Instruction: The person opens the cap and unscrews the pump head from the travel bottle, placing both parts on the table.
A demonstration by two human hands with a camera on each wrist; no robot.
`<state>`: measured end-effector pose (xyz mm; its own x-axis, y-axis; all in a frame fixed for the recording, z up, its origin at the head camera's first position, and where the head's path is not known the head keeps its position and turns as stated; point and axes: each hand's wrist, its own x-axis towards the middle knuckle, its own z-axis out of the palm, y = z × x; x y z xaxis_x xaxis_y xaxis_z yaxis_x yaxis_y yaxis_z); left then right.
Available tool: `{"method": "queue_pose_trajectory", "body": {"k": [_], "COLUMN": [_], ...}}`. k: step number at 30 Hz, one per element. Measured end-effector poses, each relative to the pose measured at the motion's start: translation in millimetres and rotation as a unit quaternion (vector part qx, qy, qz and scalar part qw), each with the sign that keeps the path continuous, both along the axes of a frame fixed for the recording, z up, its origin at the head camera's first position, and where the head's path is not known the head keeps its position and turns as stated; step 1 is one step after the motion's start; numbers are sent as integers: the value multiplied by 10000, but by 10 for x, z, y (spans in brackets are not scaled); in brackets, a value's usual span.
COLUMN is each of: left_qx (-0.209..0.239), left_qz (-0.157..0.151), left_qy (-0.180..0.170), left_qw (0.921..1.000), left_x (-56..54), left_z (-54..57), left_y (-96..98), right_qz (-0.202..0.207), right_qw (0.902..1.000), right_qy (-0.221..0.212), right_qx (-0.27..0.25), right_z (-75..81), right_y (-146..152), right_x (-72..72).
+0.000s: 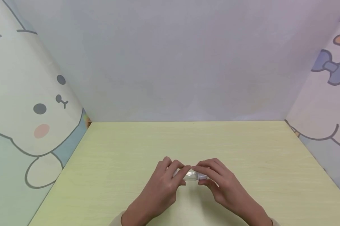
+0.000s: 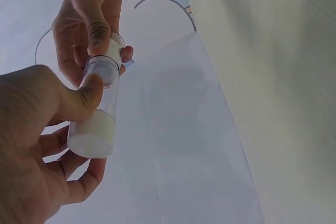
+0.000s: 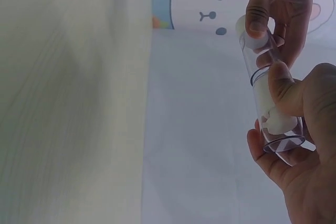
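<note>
A clear cylindrical pump bottle (image 1: 190, 175) lies sideways between both hands, held over the table. My left hand (image 1: 162, 185) grips its body near the white base (image 2: 93, 137), thumb on one side and fingers on the other. At the opposite end my right hand (image 1: 226, 185) holds the clear cap (image 3: 287, 144), with its thumb along the side. Inside that cap a white pump head (image 3: 279, 123) shows in the right wrist view. The fingers hide part of the bottle in the head view.
The pale yellow wooden table (image 1: 116, 157) spreads beneath both hands. A plain light wall (image 1: 187, 62) closes off the back. Side panels with cartoon drawings (image 1: 40, 94) stand at left and right.
</note>
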<state>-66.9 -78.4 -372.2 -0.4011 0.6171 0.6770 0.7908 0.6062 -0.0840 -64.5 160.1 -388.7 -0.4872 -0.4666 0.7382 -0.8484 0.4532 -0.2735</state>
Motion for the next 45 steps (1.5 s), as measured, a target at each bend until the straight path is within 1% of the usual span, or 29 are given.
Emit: {"method": "queue_pose_trajectory", "body": {"k": [3, 8, 10, 17, 27, 34, 45], "left_qx": [-43, -137, -130, -29, -56, 10, 18], "left_qz": [87, 246, 256, 184, 253, 273, 310], "left_qy": [-109, -479, -527, -638, -973, -1112, -1155], "left_qw": [9999, 9985, 9982, 9978, 9949, 9934, 9928], "left_x": [9, 25, 22, 7, -9, -27, -57], "left_z": [4, 6, 3, -34, -79, -112, -115], "left_y": [7, 20, 24, 28, 35, 32, 16], "right_qz": [-55, -77, -82, -137, -355, -452, -619], "right_qw": [10000, 9999, 9997, 9963, 9906, 9900, 9898], "right_qy": [-16, -105, -216, -833, -1269, -1232, -1110], "right_qx": [11, 25, 53, 138, 355, 512, 639], "right_z": [-3, -15, -16, -3, 12, 28, 15], "right_y": [4, 12, 17, 65, 173, 270, 390], "right_x": [0, 4, 11, 13, -12, -50, -117]}}
